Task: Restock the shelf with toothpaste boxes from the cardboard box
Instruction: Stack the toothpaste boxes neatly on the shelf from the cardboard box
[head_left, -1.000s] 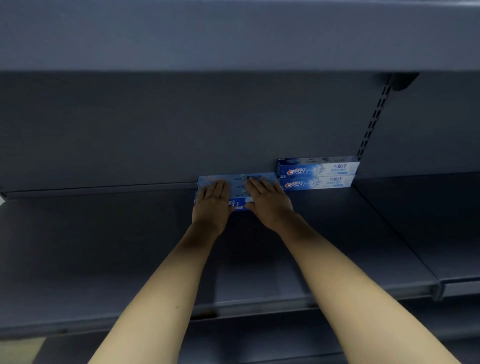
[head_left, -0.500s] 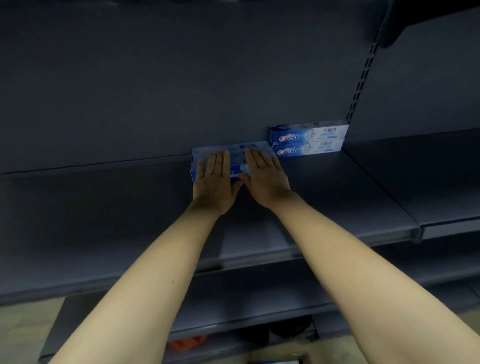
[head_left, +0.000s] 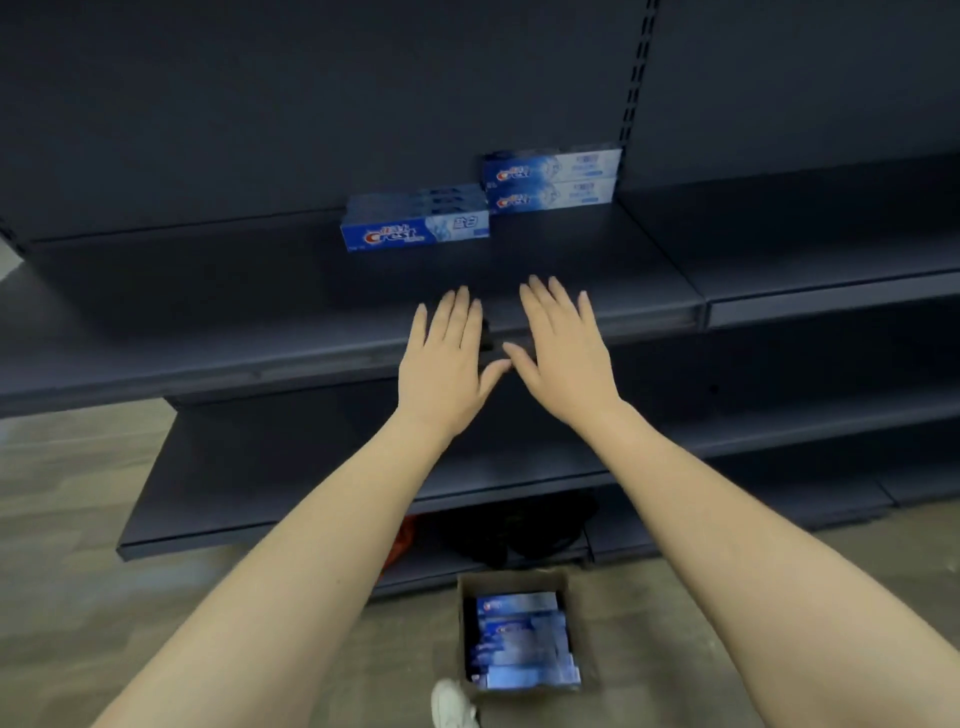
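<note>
I see a dark, matte metal shelf (head_left: 208, 332). Left hand (head_left: 441, 358) hovers flat over its front edge, fingers (head_left: 457, 312) spread, gripping nothing. Further back: one flat row of glossy blue toothpaste boxes (head_left: 415, 228); count unclear, several edges showing. Right hand (head_left: 566, 353), same pose, empty. Right again, a stack of two boxes (head_left: 553, 182) against the back panel. On the floor below, one brown cardboard box (head_left: 511, 582), open, several more inside.

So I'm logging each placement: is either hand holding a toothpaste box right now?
No, the left hand and right hand are open and empty, apart from the toothpaste boxes on the shelf.
</note>
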